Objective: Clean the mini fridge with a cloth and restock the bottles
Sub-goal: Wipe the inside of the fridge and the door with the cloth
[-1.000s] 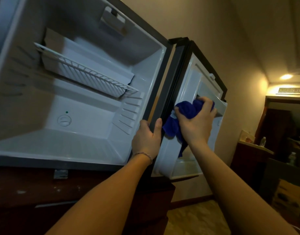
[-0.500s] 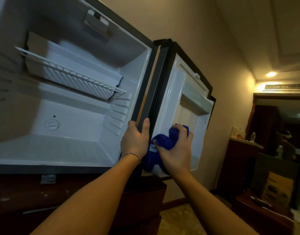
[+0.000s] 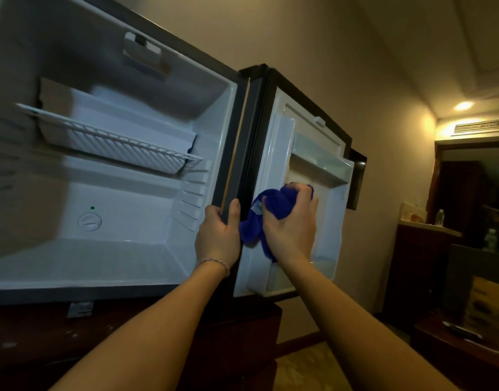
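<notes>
Dim beige walls frame the fridge door (image 3: pixel 279 165); left hand (image 3: pixel 218 235) grips its rubbery edge, right hand (image 3: pixel 292 227) clenches a plush blue cloth (image 3: pixel 273 206).

- Dim, warm room; one ceiling lamp (image 3: pixel 464 105) glows at far right, flaring on the wall beside it.
- The fridge interior (image 3: pixel 124 193) reads cool and pale, its upper part in shadow.
- Wide-angle bending at edges; left edge smeared; far right dark and soft.

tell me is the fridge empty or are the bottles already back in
Empty as far as shown: the mini fridge has a bare floor and wire shelf, and no bottles show in the door.
</notes>
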A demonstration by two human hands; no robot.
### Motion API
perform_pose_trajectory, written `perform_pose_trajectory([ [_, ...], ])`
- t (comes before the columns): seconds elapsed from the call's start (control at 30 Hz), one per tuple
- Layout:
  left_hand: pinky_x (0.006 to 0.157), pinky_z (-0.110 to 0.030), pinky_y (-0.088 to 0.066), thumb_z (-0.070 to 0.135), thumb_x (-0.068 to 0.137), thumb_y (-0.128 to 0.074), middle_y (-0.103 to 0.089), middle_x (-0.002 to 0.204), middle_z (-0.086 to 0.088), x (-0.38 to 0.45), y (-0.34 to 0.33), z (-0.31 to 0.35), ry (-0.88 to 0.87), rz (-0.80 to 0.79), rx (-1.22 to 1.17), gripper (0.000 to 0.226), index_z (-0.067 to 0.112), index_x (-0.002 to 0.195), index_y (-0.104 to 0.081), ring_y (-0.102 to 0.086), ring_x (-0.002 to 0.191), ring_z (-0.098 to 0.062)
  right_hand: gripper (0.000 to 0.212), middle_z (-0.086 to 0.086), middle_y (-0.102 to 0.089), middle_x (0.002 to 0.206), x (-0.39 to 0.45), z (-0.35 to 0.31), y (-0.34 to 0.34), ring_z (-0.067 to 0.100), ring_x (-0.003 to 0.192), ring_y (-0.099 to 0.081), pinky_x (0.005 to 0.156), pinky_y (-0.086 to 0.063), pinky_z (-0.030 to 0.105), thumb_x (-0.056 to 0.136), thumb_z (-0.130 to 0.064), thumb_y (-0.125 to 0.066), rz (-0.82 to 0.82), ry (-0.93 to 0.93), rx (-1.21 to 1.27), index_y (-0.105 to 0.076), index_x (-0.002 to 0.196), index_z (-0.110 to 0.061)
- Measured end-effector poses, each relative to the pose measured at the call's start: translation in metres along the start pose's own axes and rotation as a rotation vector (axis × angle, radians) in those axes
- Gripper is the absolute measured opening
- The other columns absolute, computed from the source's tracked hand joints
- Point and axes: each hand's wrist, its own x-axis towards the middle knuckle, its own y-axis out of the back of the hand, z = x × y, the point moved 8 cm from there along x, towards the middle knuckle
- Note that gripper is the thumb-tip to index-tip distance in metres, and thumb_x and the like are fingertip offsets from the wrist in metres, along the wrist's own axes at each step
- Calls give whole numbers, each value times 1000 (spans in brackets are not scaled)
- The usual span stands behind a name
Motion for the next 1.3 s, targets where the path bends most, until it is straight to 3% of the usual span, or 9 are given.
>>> perform_pose_trajectory([
  [0.13, 71, -38, -47, 72, 91, -32, -65, 94, -9, -1, 1, 2, 9, -11, 1, 67, 12, 113, -52, -61, 85, -27, 57, -9, -44, 121, -23, 11, 1, 5, 101, -50, 79, -39, 12, 78, -20, -81, -84, -2, 14, -41, 115, -37],
  [0.2, 70, -36, -48, 75, 89, -31, -65, 94, -8, -3, 1, 3, 13, -15, -20, 69, 13, 113, -53, -61, 84, -25, 55, -9, -42, 120, -13, 5, 0, 8, 101, -51, 81, -46, 20, 79, -22, -80, -94, 25, -13, -42, 115, -37],
  [0.4, 66, -37, -47, 82, 76, -21, -62, 81, -4, -3, 3, 3, -3, 16, 8, 70, 21, 92, -49, -60, 75, -22, 57, 3, -43, 124, 54, -48, 9, 23, 106, -50, 84, -52, 44, 78, -27, -77, 54, 338, -306, -41, 123, -29],
  [0.57, 61, -34, -44, 81, 75, -21, -61, 78, -1, -3, 3, 2, -6, 45, 26, 67, 22, 89, -49, -59, 72, -19, 52, 3, -42, 126, 91, -60, 21, 22, 108, -50, 88, -51, 45, 81, -34, -75, 89, 346, -339, -42, 121, -30],
  [0.7, 60, -34, -41, 79, 76, -23, -61, 77, 1, -5, 4, 3, 9, 63, 32, 64, 22, 88, -49, -57, 71, -17, 44, 0, -43, 123, 114, -56, 24, 21, 107, -52, 86, -53, 43, 83, -45, -74, 110, 169, -270, -44, 113, -33],
  [0.87, 63, -34, -40, 75, 84, -29, -56, 76, 6, -7, 7, 6, 6, 81, 75, 57, 22, 93, -48, -53, 69, -18, 49, 5, -45, 127, 137, -45, 18, 24, 102, -53, 79, -48, 40, 85, -58, -68, 5, -100, -277, -46, 117, -29],
  [1.03, 64, -35, -39, 80, 76, -21, -55, 77, 6, -10, 9, 10, 10, 91, 117, 62, 25, 93, -43, -52, 71, -20, 55, 5, -43, 128, 117, -34, 14, 24, 104, -52, 76, -44, 35, 83, -56, -72, -7, -69, -236, -43, 119, -27],
  [1.17, 67, -35, -40, 83, 72, -22, -56, 83, 3, -12, 9, 10, 28, 87, 151, 67, 25, 99, -42, -52, 75, -21, 53, -1, -45, 117, 82, -2, 7, 16, 98, -50, 71, -42, 27, 81, -54, -76, -58, -134, -5, -41, 113, -29],
  [1.3, 69, -36, -44, 85, 73, -32, -60, 90, -1, -14, 5, 8, 32, 63, 198, 70, 25, 107, -43, -57, 82, -25, 52, -4, -55, 114, 52, 30, -6, 16, 99, -59, 82, -56, 38, 77, -54, -79, -148, -213, 169, -47, 112, -32],
])
